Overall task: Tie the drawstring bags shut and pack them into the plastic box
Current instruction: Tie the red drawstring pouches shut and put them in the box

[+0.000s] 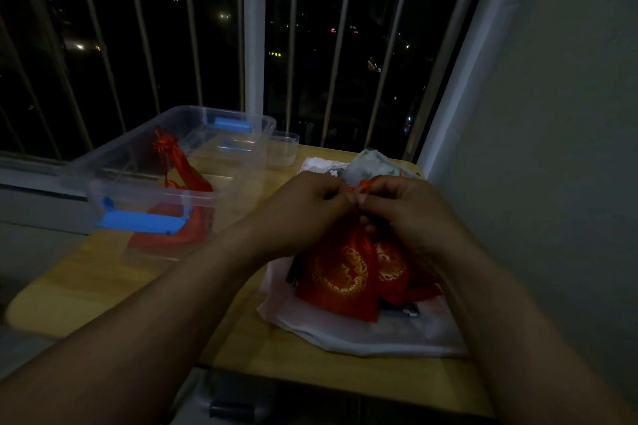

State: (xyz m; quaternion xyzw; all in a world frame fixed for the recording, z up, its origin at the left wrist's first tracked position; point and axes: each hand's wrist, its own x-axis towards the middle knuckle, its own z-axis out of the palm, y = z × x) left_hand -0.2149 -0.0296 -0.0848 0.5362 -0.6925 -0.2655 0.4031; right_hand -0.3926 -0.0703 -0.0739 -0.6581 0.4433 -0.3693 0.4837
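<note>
Hands: two. My left hand [303,203] and right hand [407,210] meet with fingers curled, both pinching a thin red drawstring [362,185].
Held bag: one red satin drawstring bag with a gold round print [340,272] hangs just below both hands. A second gold print shows to its right; I cannot tell whether that is another bag.
Box: one clear plastic box with blue latches [145,197], left and far of my hands.
Packed: two red bags, one upright [179,166], one flat [165,235].
Beneath: pale sheer bags [362,331] on the wooden tabletop [103,272].
</note>
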